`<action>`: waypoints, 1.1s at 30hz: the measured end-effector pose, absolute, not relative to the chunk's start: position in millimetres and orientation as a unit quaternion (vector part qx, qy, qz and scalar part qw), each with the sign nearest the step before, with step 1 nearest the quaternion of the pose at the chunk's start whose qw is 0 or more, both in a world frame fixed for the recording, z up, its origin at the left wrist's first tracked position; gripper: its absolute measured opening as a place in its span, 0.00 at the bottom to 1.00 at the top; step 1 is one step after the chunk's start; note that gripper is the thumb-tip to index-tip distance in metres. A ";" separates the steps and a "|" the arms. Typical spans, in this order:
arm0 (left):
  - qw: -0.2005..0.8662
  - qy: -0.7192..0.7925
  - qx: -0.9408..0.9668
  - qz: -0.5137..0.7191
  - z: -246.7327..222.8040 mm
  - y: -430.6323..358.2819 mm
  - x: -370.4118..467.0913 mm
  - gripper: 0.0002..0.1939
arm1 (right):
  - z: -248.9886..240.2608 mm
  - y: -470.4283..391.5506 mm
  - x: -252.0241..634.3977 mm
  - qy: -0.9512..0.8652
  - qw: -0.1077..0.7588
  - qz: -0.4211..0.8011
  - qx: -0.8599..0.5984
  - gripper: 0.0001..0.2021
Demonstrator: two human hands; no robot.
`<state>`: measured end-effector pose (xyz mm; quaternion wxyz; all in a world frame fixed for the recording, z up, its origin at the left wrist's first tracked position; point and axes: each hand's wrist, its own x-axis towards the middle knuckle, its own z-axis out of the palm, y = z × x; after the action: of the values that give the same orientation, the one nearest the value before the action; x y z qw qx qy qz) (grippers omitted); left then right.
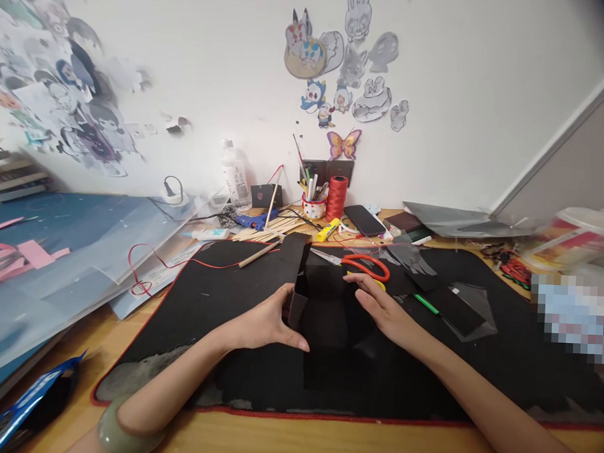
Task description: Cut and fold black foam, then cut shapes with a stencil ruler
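A folded black card piece (299,300) stands on the black mat (235,384) with a red edge. My left hand (270,322) grips its left side, thumb in front and fingers behind. A flat black sheet (329,348) seems to join it on the right; its outline is hard to make out against the mat. My right hand (376,303) hovers over the sheet's right side with its fingers apart and nothing in them. Just behind that hand lie scissors with orange-red handles (365,264). A green-handled tool (427,304) rests to the right.
Wooden sticks (269,226), a blue glue gun (256,220), a pen cup (313,205), a red thread spool (336,198), a yellow glue stick (328,230) and a phone (364,220) line the back. Plastic sheets (106,244) cover the left. A tub (572,238) stands right.
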<state>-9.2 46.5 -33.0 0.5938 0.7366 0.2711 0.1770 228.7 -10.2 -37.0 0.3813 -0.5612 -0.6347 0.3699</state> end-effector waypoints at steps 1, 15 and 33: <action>0.596 0.270 0.735 0.177 -32.8 46.4 -9.3 0.41 | -37.6 -10.0 229.1 -0.635 0.379 0.370 -0.562 0.20; 0.603 0.287 0.724 0.171 -27.7 45.2 -9.9 0.46 | -46.6 -8.3 230.9 -0.624 0.390 0.377 -0.562 0.20; 0.610 0.253 0.736 0.152 -26.5 50.2 -16.5 0.44 | -43.3 -5.5 230.5 -0.622 0.398 0.387 -0.552 0.23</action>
<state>-16.5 50.2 -26.5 0.6098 0.7357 0.2526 0.1520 230.5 -5.5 -43.3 0.3979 -0.5522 -0.6218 0.3873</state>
